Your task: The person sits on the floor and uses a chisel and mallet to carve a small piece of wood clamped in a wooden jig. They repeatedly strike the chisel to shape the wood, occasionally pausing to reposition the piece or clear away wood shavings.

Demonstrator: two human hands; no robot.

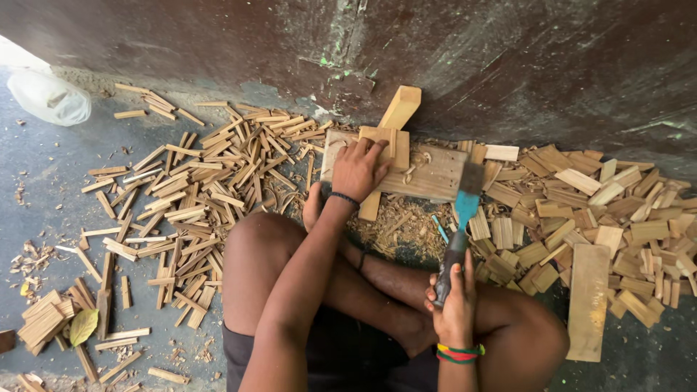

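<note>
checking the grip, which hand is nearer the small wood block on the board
Left. The left hand rests on the small wood block, fingers over it. The right hand is well below, gripping the blue-handled chisel.

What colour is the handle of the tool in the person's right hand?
Blue near the blade, dark grey where the right hand grips the tool; head view.

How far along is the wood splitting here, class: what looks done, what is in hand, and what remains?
Done: a wide spread of thin split sticks lies on the person's left. In hand: the left hand steadies a small wood piece on the work board, while the right hand grips a blue-handled chisel. Left: a heap of wider, unsplit blocks on the right.
</note>
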